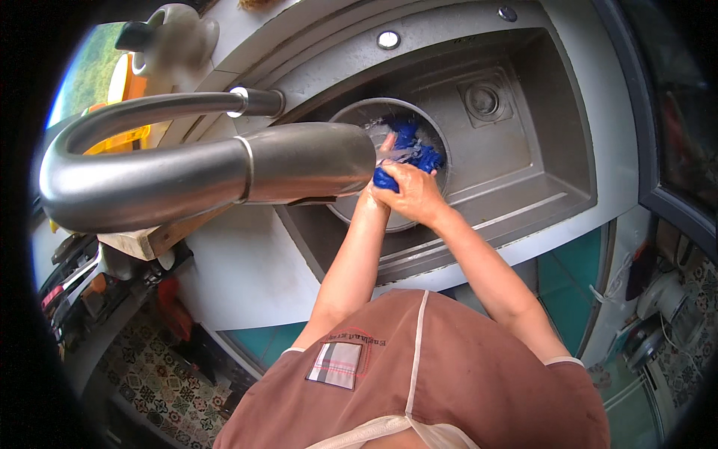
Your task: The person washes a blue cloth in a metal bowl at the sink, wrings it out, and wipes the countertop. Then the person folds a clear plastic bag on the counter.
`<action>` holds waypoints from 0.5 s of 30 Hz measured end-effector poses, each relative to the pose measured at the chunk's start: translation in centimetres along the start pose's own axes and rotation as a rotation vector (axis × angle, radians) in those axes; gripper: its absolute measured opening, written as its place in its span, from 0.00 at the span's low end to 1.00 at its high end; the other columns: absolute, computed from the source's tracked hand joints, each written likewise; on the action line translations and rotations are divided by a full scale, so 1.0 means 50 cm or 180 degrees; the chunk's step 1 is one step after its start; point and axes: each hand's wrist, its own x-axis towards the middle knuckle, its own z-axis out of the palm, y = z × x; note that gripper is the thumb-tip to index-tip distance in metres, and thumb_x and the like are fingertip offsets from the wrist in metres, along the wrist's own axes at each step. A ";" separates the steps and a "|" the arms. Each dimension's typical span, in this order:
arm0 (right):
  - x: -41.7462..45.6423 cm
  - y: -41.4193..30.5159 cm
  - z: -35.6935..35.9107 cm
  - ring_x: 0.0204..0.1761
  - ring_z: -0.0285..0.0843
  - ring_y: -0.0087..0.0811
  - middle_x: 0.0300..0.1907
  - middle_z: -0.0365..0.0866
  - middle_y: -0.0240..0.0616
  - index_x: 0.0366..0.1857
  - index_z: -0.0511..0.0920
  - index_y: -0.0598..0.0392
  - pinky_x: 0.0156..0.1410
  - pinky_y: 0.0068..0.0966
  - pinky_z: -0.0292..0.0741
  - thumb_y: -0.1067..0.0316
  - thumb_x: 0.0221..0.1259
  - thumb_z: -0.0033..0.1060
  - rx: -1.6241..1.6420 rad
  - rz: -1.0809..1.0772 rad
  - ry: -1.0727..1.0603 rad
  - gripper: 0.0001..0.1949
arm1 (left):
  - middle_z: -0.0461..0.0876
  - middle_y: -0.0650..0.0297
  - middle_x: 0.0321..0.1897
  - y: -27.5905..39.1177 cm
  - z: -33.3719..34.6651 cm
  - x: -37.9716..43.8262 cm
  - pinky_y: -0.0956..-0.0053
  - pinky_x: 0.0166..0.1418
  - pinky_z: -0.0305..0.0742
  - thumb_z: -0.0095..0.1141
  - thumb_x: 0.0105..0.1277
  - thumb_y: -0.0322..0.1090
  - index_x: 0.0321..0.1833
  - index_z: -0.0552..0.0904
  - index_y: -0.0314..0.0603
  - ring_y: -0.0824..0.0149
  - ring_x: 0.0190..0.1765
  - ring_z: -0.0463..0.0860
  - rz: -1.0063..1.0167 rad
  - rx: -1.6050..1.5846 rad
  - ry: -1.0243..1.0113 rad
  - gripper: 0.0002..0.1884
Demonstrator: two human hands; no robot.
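A wet blue cloth [405, 134] is bunched between my hands, over a round metal basin [447, 168] that stands in the sink. My right hand [414, 189] closes over the near part of the cloth from above. Beneath it is my left hand [387, 145], against the same cloth, mostly hidden by the right hand, the cloth and the faucet head. Water [399, 154] runs from the big steel faucet [308, 160] onto the cloth and the left hand. Some water lies in the basin around the cloth.
The steel sink [499, 163] extends right of the basin, with a drain [482, 102] at its far side. The faucet's arched neck fills the left of the view. A wooden block [151, 238] lies below it on the white counter [247, 264]. A dark-framed door or window [662, 140] borders the right.
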 end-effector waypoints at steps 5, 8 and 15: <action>0.026 0.016 0.024 0.29 0.80 0.49 0.23 0.80 0.48 0.23 0.77 0.50 0.35 0.44 0.74 0.49 0.52 0.58 -0.0858 0.0392 0.0431 0.15 | 0.78 0.53 0.46 -0.072 -0.036 0.011 0.60 0.46 0.80 0.44 0.68 0.43 0.55 0.72 0.42 0.57 0.45 0.81 0.1267 0.0443 0.0925 0.17; 0.087 0.071 -0.012 0.28 0.79 0.50 0.24 0.80 0.48 0.23 0.74 0.51 0.32 0.43 0.73 0.50 0.54 0.58 -0.0905 0.0719 0.1025 0.15 | 0.80 0.61 0.43 -0.074 -0.055 0.030 0.64 0.48 0.79 0.43 0.69 0.40 0.52 0.73 0.41 0.64 0.43 0.82 0.1353 0.0414 0.1093 0.14; -0.011 0.128 -0.011 0.55 0.70 0.41 0.56 0.70 0.44 0.55 0.67 0.55 0.50 0.42 0.73 0.45 0.61 0.53 0.2254 0.1766 0.0507 0.27 | 0.79 0.49 0.47 0.022 -0.033 -0.003 0.53 0.59 0.71 0.47 0.60 0.35 0.49 0.75 0.33 0.50 0.49 0.79 0.2004 0.0245 0.0554 0.18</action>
